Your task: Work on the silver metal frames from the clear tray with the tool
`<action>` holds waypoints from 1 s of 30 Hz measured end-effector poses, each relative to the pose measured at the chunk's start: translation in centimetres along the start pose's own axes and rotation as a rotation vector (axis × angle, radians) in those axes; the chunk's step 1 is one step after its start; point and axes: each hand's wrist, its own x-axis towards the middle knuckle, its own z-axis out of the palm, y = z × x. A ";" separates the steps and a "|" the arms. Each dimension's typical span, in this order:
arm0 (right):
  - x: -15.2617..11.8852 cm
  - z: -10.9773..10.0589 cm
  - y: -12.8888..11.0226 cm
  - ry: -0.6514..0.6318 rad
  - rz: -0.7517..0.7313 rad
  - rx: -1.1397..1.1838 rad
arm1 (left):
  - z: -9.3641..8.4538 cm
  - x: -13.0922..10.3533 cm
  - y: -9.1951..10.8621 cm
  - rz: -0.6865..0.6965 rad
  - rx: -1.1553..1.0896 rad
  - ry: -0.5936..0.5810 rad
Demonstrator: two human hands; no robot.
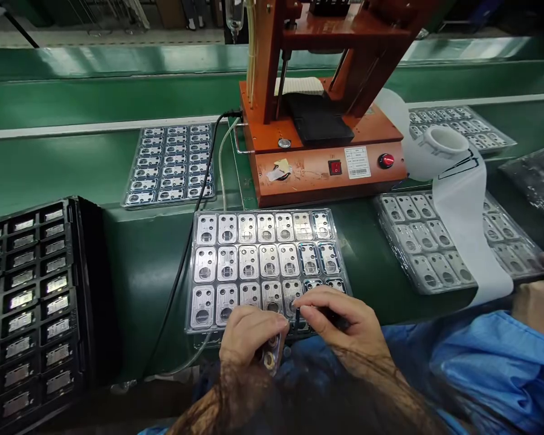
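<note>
1. Nearest the camera, below the clear tray point(199, 275), dark hair blurs the lower edge, with a blue sleeve point(489, 362) to its right.
2. Far left of the clear tray sits a black tray point(84, 290) holding rows of small metal parts.
3. The left hand point(247, 335) rests at the clear tray's near edge, fingers curled tight around a small metal part point(271, 357) that pokes out below them.
4. The clear tray lies on the green counter point(149, 254), filled with rows of flat silver plates with holes.
5. The right hand point(340, 320) lies over the clear tray's near right corner, fingers bent close and pinching a thin dark tool point(298, 315) whose tip meets a plate in the front row.
6. Behind the clear tray stands an orange press point(317, 163); another filled tray point(170, 163) lies behind and to the left.
7. Right of the clear tray is a third tray point(417, 241), crossed by a white strip point(466, 223).
8. At the far right, another person's hand point(541, 302) touches that tray's edge.
</note>
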 end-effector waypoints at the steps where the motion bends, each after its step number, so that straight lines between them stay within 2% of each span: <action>1: -0.2 0.1 0.3 0.016 0.005 -0.005 | 0.0 0.1 0.2 -0.013 0.002 -0.001; 7: -1.0 0.0 1.2 0.103 -0.037 -0.088 | -0.9 1.1 0.1 -0.203 -0.040 -0.087; 12: -1.1 0.0 1.7 -0.016 -0.068 -0.057 | -0.8 1.6 -2.2 -0.435 -0.110 0.013; 16: -0.9 0.4 1.9 -0.039 -0.093 -0.037 | -0.8 1.8 -3.2 -0.441 -0.145 -0.018; 21: -0.7 0.4 1.4 -0.063 -0.094 -0.068 | -0.5 1.8 -2.3 -0.490 -0.137 -0.032; 27: -0.3 0.3 0.6 -0.046 -0.087 -0.100 | -0.1 2.0 -3.3 -0.271 -0.156 -0.036; 30: -0.3 0.3 0.6 -0.049 -0.031 -0.019 | -0.2 2.5 -4.0 -0.405 -0.329 -0.050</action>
